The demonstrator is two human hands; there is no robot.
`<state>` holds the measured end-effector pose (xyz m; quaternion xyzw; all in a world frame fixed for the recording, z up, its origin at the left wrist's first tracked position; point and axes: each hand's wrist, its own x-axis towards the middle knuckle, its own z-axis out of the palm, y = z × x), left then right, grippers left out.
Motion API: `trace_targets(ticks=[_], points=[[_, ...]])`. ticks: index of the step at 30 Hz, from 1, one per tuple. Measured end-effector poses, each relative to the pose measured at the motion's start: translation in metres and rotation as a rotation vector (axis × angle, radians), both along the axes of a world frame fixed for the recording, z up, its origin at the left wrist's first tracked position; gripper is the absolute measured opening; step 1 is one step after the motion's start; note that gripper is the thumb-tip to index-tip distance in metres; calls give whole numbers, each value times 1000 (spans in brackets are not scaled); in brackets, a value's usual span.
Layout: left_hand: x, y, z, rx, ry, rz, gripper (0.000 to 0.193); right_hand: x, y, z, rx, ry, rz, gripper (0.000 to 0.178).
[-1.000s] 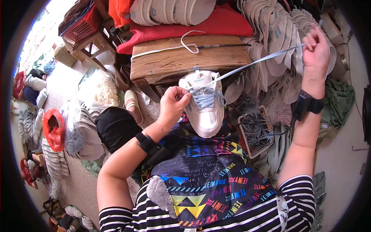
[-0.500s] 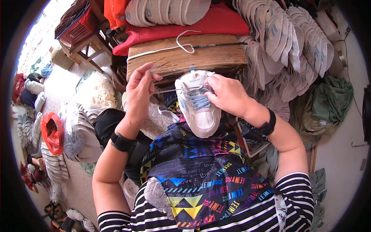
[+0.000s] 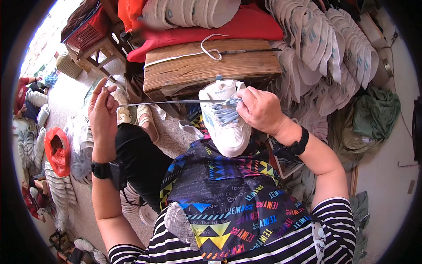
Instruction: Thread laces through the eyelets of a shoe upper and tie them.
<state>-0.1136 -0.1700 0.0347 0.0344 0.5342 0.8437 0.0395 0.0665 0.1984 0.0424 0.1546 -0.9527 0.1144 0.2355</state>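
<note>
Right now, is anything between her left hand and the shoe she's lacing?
Nothing visible. The left hand pulls the lace taut across open space to the white shoe on the lap, where the right hand pinches it at the eyelets.

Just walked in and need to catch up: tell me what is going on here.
A seated person is lacing a white sneaker that rests on their lap over a colourful patterned apron. The right hand grips the shoe at its pale blue laces, while the left hand pulls one lace end taut out to the side. A wooden block and stacked shoe soles lie in front.
</note>
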Motion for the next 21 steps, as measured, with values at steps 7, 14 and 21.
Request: trace_targets(ticks=[7,14,21], points=[[-32,-57,0,-21,91,171,34,7,8,3,-321,-224,-68,13],[2,3,0,-252,87,-50,37,-4,58,77,-1110,-241,-243,21],[10,23,-7,-302,37,-145,22,15,159,148,-1234,433,-346,17]])
